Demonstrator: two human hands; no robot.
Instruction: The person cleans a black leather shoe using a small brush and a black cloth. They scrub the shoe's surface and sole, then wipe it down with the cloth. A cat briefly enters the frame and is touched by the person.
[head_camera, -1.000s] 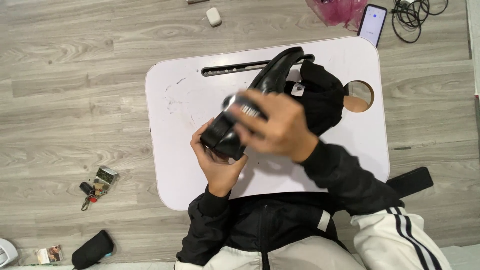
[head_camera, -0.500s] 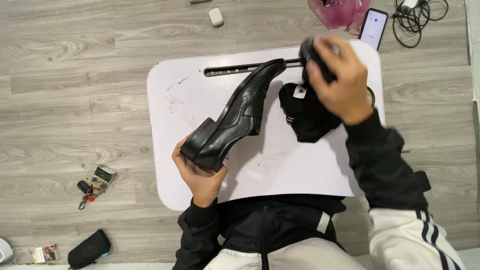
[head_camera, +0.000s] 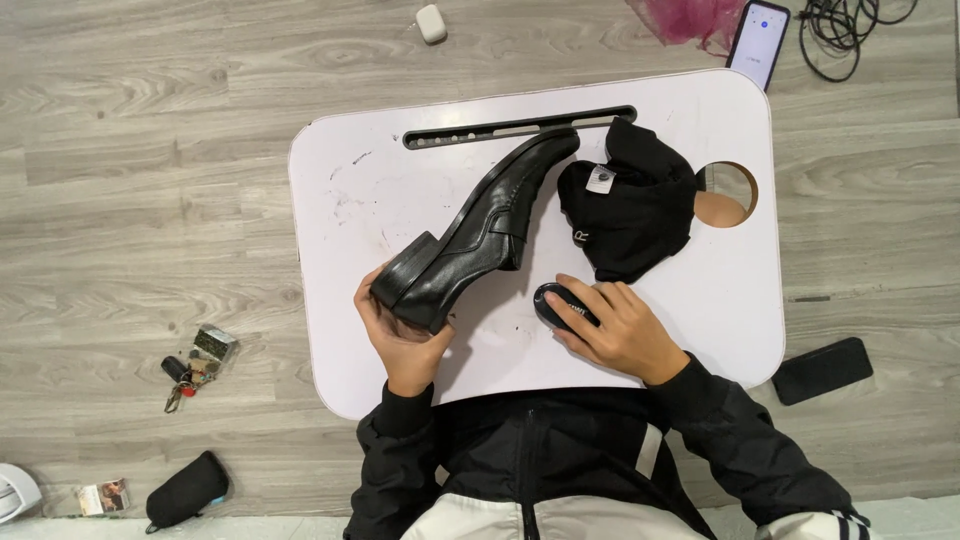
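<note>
Shoe (head_camera: 480, 235) on tray (head_camera: 380, 180), left of cloth (head_camera: 635, 215)

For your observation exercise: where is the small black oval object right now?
In the head view, the small black oval object lies on the white lap table under the right hand, between the black shoe and black cloth.

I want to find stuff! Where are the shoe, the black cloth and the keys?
black shoe (head_camera: 480, 232): head view, on its upper.
black cloth (head_camera: 632, 215): head view, on its middle.
keys (head_camera: 182, 378): head view, on the bunch.
</note>
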